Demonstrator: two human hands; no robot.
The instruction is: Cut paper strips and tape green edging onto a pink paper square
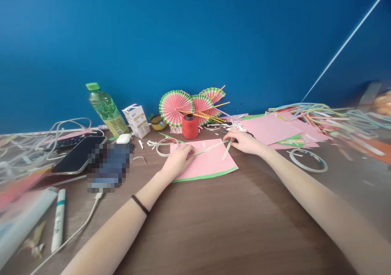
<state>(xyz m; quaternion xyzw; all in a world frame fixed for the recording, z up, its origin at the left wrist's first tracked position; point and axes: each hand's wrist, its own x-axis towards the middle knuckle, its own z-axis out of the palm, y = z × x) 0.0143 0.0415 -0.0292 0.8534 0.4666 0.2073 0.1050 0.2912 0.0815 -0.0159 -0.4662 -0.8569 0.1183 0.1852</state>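
Note:
A sheet of pink paper [210, 165] with a green edge lies on the desk. My left hand [180, 159] rests on its left side, fingers drawn together at one end of a pale strip of tape [213, 146]. The strip runs across the paper to my right hand [241, 141], whose thumb and finger pinch its other end. Below that pinch a short piece of tape [227, 150] slants over the paper. Beside my left hand lies a roll of tape [165, 148]. Whether the strip touches the paper along its length, I cannot tell.
Behind the paper stand a red thread spool [190, 127] and pleated watermelon fans [176, 108]. Stacked pink sheets [269, 128], another tape roll [308, 161] and strips [336, 120] lie right. Leftward are a bottle [108, 110], carton [136, 121], phones [80, 155] and a marker [58, 220].

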